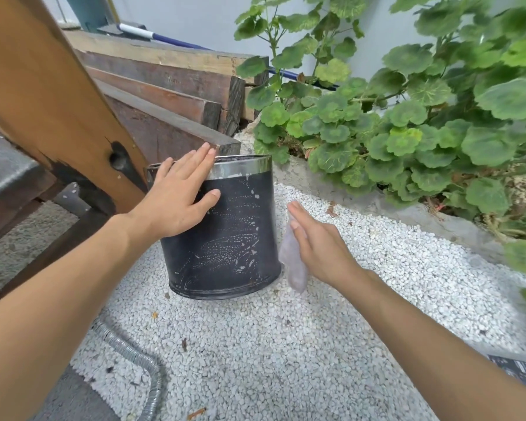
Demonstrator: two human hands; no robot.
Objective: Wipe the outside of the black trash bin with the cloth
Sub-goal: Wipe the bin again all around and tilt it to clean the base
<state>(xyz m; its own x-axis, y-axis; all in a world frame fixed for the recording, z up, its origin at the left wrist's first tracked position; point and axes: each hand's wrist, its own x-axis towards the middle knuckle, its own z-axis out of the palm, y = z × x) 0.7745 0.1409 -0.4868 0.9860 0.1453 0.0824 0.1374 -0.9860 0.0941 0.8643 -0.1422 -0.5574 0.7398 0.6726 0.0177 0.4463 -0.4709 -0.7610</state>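
The black trash bin (231,238) stands upright on white gravel, with a silver band round its rim and pale soapy streaks and droplets on its side. My left hand (176,199) lies flat with spread fingers against the bin's upper left side, reaching over the rim. My right hand (319,241) is just to the right of the bin and holds a greyish-purple cloth (292,262), which hangs down beside the bin's right wall. Whether the cloth touches the bin I cannot tell.
Thick wooden beams (164,86) are stacked behind the bin and a slanted wooden post (52,95) leans at the left. A leafy green plant (407,123) in a concrete-edged bed fills the right. A corrugated metal hose (140,360) lies on the gravel (286,344) in front.
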